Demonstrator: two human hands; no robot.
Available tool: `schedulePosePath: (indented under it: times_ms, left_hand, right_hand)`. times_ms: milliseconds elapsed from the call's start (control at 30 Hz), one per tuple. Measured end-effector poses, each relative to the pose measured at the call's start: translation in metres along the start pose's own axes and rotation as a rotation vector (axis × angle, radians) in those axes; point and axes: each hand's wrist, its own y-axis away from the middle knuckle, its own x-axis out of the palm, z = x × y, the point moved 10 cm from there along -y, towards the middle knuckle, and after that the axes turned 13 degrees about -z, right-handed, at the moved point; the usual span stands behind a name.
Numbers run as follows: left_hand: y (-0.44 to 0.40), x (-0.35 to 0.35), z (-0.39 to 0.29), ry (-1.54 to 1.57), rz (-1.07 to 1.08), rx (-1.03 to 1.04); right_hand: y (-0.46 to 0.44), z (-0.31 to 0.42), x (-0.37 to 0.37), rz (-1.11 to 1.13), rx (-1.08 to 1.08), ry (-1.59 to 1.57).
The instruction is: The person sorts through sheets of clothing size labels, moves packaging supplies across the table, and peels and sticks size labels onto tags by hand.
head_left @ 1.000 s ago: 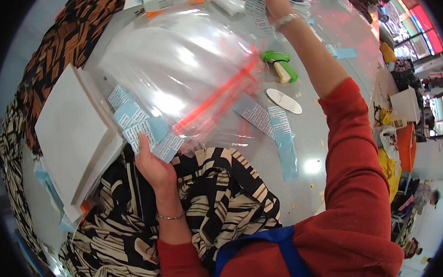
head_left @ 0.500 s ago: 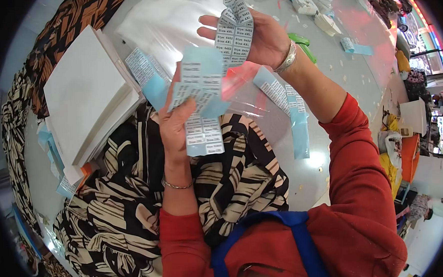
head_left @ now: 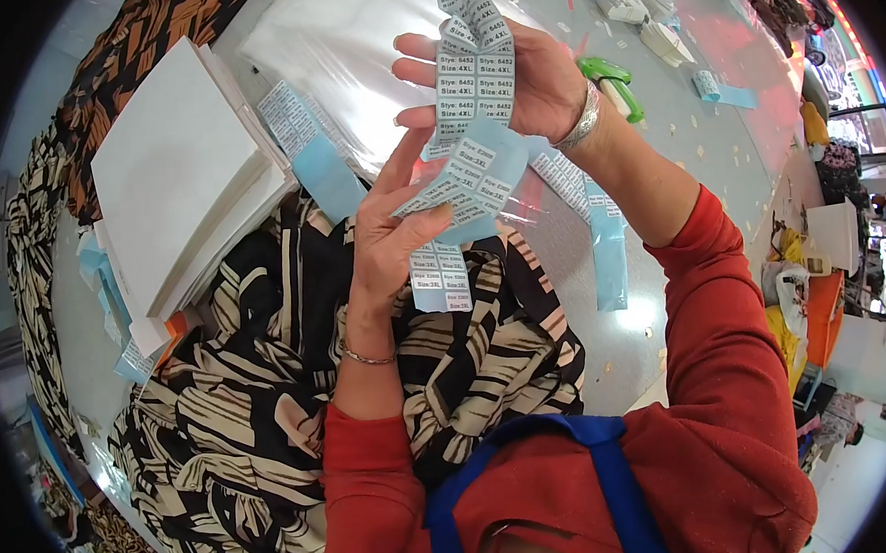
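Note:
My left hand (head_left: 386, 234) grips a light-blue backed strip of size stickers (head_left: 477, 170) printed 3XL, its thumb pressed across the folded strip. The strip's lower end (head_left: 441, 277) hangs below the thumb over patterned fabric. Up and to the right, my right hand (head_left: 548, 86) holds a second sticker strip (head_left: 475, 85) printed 4XL, which hangs in front of its fingers with a curled top. The two strips overlap where the hands come close. Black and beige patterned fabric (head_left: 229, 408) lies bunched beneath my left forearm.
A stack of white sheets (head_left: 177, 180) stands at the left. More sticker strips lie beside the stack (head_left: 300, 134) and on the grey table at the right (head_left: 608, 258). Clear plastic (head_left: 301, 54) is spread at the back. A green-handled item (head_left: 608, 78) rests past my right wrist.
My left hand has moved right and slightly up, turning its 3XL strip so it now overlaps the lower end of the 4XL strip. My right hand has barely moved.

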Motion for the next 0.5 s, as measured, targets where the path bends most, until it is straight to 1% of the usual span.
schedulePosePath:
  times_ms: [33,133,233,333,433,500]
  left_hand:
    - [0.000,0.001,-0.001,-0.053,0.010,0.024]
    - [0.001,-0.001,0.003,-0.081,0.003,0.007]
    - [0.001,0.003,0.002,-0.113,0.018,-0.006]
    - [0.002,0.003,0.001,-0.098,0.000,-0.029]
    - [0.001,0.007,-0.004,-0.082,0.024,-0.011]
    - [0.001,0.003,0.000,-0.118,0.014,0.000]
  right_hand:
    - [-0.001,0.000,-0.001,-0.025,-0.025,0.000]
    - [-0.004,-0.008,0.000,0.050,0.082,-0.359]
    - [-0.005,-0.016,0.009,0.151,0.151,-0.229]
    - [-0.007,-0.018,0.010,0.152,0.179,-0.225]
    - [-0.008,-0.019,0.012,0.167,0.186,-0.284]
    - [-0.009,-0.021,0.009,0.133,0.180,-0.203]
